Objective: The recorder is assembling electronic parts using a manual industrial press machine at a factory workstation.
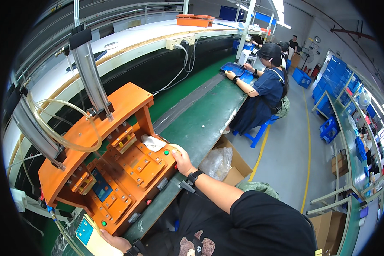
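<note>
An orange two-station press (128, 209) stands on the bench before me, with metal cylinders (91, 70) above its stations. My right hand (182, 161) lies on the press's right front corner, fingers stretched beside a green button (166, 152), nothing seen in its grasp. At the left front corner my left hand (116, 242) touches the press below another green button (104, 223); its fingers look stretched, some hidden. A dark blue flat panel (102, 186) lies in the left station. The right station's orange fixture (141, 168) shows no panel. A white cloth (153, 143) is bunched behind it.
Beside my left hand is a yellow sheet with a blue panel (85, 231). Clear air hoses (68, 143) loop off the press. Farther along the green bench (200, 106), a co-worker (266, 91) sits at blue trays (232, 68). A cardboard box with plastic wrap (234, 168) is at my right.
</note>
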{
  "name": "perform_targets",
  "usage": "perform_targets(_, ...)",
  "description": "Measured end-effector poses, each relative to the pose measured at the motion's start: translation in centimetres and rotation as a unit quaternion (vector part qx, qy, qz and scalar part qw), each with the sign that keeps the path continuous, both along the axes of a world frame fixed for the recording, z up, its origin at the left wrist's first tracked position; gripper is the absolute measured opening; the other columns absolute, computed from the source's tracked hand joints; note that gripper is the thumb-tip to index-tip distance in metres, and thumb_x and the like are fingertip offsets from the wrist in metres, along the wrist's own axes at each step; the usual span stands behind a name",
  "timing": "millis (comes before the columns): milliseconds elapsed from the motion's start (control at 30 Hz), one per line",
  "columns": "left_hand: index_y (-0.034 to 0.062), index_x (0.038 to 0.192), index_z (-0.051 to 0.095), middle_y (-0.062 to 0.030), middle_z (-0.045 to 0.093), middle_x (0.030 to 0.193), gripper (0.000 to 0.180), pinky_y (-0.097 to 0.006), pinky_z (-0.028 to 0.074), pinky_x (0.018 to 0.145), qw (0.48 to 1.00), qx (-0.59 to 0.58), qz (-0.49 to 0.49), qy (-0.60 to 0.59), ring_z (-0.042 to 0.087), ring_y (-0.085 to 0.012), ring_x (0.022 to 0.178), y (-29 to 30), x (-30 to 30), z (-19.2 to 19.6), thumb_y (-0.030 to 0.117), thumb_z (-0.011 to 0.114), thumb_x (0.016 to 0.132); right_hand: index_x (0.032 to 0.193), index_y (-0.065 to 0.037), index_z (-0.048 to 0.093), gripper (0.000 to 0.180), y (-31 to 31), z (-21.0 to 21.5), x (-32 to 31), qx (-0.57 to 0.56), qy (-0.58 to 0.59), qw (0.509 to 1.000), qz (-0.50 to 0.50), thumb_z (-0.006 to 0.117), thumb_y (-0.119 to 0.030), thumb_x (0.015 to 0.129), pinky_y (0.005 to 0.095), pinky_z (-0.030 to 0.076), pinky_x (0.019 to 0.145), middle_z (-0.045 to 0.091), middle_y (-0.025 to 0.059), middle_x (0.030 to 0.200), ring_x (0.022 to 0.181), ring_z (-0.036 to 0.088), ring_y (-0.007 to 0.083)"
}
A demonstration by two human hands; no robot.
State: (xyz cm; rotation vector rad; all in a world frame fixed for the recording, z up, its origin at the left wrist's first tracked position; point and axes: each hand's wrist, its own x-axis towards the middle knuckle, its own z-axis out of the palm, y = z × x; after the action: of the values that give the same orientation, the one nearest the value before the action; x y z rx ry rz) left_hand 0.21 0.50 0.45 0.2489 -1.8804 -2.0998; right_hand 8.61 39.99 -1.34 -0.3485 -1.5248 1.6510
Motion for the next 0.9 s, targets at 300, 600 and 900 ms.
perform_targets(300, -0.0041, 0.127, 0.05, -0.0135, 0.058, 0.121, 0.044, -0.034, 0.043, 0.097, 0.991, 0.066, -0.103, 0.054, 0.056, -0.022, 0.109, -0.4, 0.2, 0.1, 0.032, 0.04, 0.103, 0.122, 0.005, 0.055, 0.034, -0.3, 0.1, -0.3, 0.006, 0.012, 1.0, -0.006, 0.049, -0.019, 0.098, 0.0302, 0.044, 0.096, 0.062, 0.0106, 0.115, 0.107, 0.057, 0.0165)
perform_targets(600, -0.0039, 0.134, 0.046, -0.0131, 0.054, 0.128, 0.04, -0.032, 0.037, 0.102, 0.993, 0.025, -0.097, 0.069, 0.05, -0.0204, 0.116, -0.2, 0.3, 0.0, 0.022, 0.039, 0.104, 0.122, 0.006, 0.054, 0.038, 0.1, 0.4, 0.3, -0.002, 0.007, 1.0, -0.004, 0.047, -0.022, 0.098, 0.0311, 0.042, 0.097, 0.061, 0.0124, 0.117, 0.108, 0.057, 0.0184)
perform_targets(900, -0.0004, 0.133, 0.046, -0.011, 0.056, 0.125, 0.038, -0.03, 0.039, 0.1, 0.989, 0.063, -0.105, 0.087, 0.052, -0.0177, 0.114, -0.2, 0.5, 0.7, 0.023, 0.04, 0.103, 0.123, 0.007, 0.053, 0.04, -0.2, 0.3, 0.2, -0.004, 0.002, 1.0, 0.014, 0.045, -0.022, 0.097, 0.0299, 0.042, 0.096, 0.06, 0.0125, 0.118, 0.108, 0.055, 0.0174)
